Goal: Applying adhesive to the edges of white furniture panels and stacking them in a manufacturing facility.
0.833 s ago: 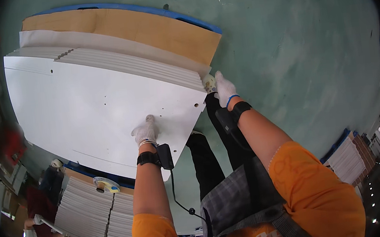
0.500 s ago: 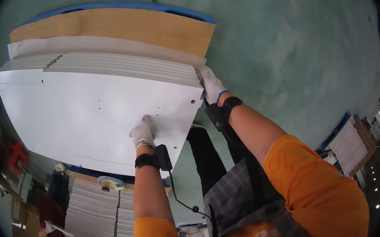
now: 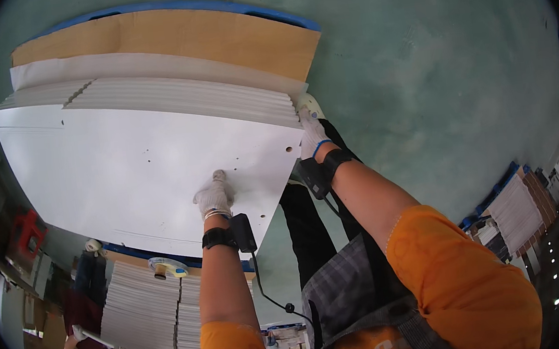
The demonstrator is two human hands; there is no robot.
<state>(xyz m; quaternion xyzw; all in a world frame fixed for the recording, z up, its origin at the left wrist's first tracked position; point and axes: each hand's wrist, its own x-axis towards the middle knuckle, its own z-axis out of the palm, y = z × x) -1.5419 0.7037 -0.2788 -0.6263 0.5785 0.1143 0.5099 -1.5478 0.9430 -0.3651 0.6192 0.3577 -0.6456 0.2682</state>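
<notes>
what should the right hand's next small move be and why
Probably curling the gloved right hand snugly around the edge of the drilled white panel. It sits at the panel's far right corner, though its exact hold is hidden, while the gloved left hand rests on the top face and could steady it.

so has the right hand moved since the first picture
Yes: the right hand has moved left, from a gap beside the white panel in to its right edge.
</notes>
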